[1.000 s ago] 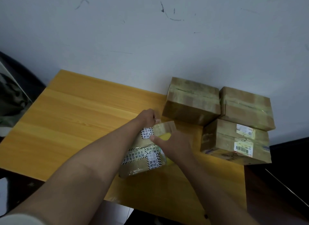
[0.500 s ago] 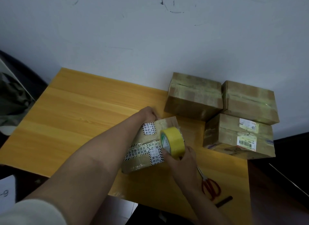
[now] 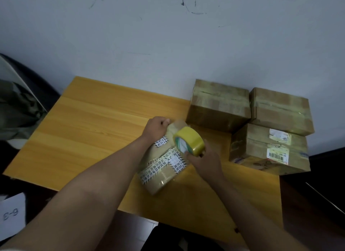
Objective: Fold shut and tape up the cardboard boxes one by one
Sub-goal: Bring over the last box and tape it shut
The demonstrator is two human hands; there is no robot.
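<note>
Head view: 1 small box point(image 3: 164, 168) on desk point(image 3: 89, 123)
Left hand point(image 3: 155, 128): curled, gripping the box's far end
Right hand point(image 3: 203, 160): pinching tape roll point(image 3: 188, 142) above box

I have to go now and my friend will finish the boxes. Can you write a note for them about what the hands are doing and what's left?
Left hand: grips the far end of the small brown cardboard box with striped labels on the yellow wooden table.
Right hand: holds the yellow roll of tape over that box.
Done: three bigger brown cardboard boxes at the table's far right look taped.
Left: finish taping the small box.
</note>
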